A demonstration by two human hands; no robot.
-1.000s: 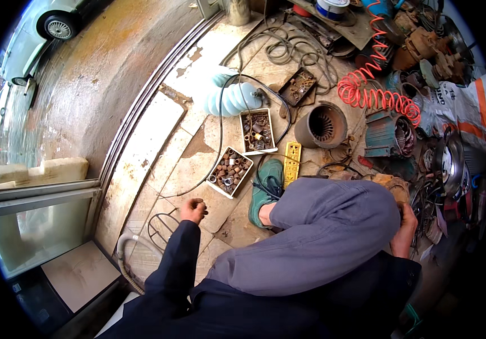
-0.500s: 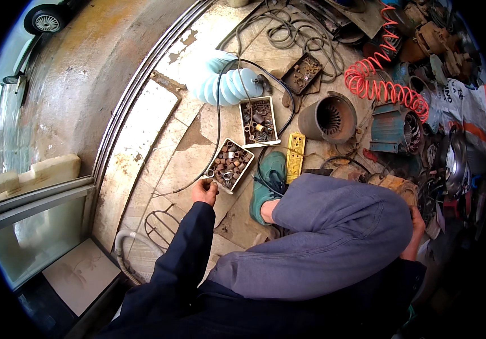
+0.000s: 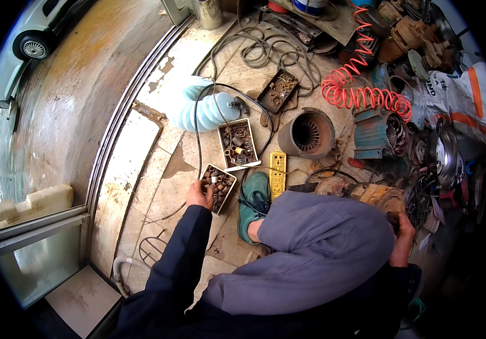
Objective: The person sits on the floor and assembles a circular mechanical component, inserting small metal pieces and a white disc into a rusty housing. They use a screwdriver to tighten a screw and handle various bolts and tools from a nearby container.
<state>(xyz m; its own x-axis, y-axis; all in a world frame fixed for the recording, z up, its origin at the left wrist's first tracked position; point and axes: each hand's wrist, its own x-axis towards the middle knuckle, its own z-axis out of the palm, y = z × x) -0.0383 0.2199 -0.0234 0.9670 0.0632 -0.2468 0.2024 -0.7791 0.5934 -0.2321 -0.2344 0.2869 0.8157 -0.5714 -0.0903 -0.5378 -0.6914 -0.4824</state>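
My left hand (image 3: 200, 194) is at the left edge of a white box (image 3: 230, 195) of small cylindrical metal pieces (image 3: 218, 190), fingers curled; what they may hold is too small to tell. My right hand (image 3: 400, 240) is closed beside my raised grey-trousered knee (image 3: 333, 237), at the near end of a rusty round motor housing (image 3: 370, 193); its grip is partly hidden. A second box (image 3: 237, 146) of mixed rusty fittings lies beyond the first, beside a yellow power strip (image 3: 277, 172) and my green shoe (image 3: 254, 198).
An upright rusty cylinder (image 3: 305, 133), teal motor casing (image 3: 378, 135), dark tray (image 3: 277, 90), red coiled hose (image 3: 339, 93) and pale blue coiled object (image 3: 209, 110) surround the boxes. Scrap piles lie right; a door track (image 3: 118, 118), glass panel (image 3: 45, 254) and parked car (image 3: 28, 45) are left.
My left hand has moved forward and up onto the box of small pieces. The view has shifted slightly; my right hand remains beside the knee, now more visible.
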